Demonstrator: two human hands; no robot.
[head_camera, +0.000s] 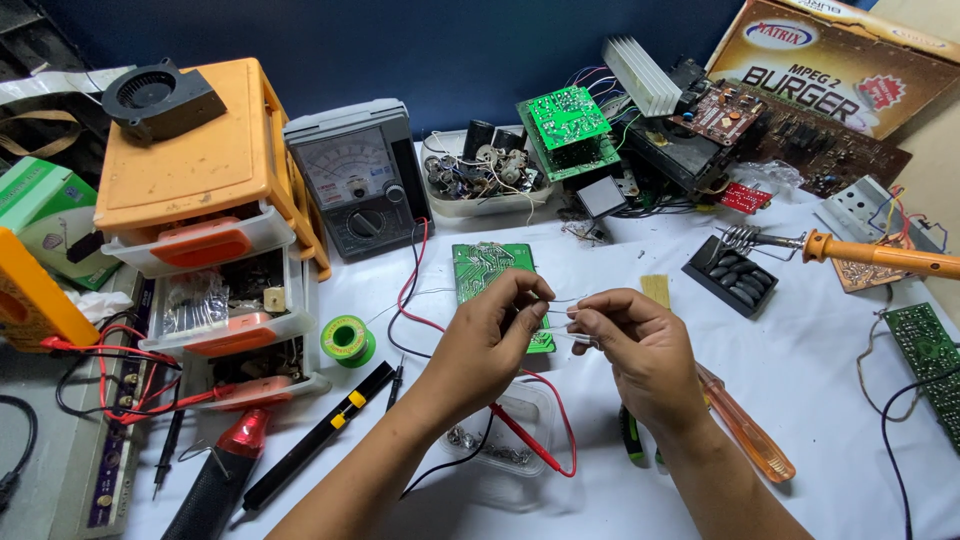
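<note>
Both hands work over the middle of the tabletop (780, 370), which is covered with a white sheet. The left hand (490, 335) and the right hand (635, 345) each have the fingertips pressed together on a small part with thin wire leads (568, 318), and they hold it between them in the air, just above the green board (490, 272). What kind of part it is, I cannot tell (it is too small and mostly hidden by the fingers).

As a judgement, the work is at an early stage: the leads seem to be straightened or bent by hand, and the part is not yet placed on any board. The soldering iron (880, 255) rests untouched on its stand (735, 270) near the right edge, and the solder spool (347, 340) lies left of the hands, also unused. The red probe (530, 440) lies across a clear tray (505, 450) near the front edge, below the wrists. The analog meter (360, 180) stands toward the back edge. A screwdriver (745, 430) lies right of the right wrist.
</note>
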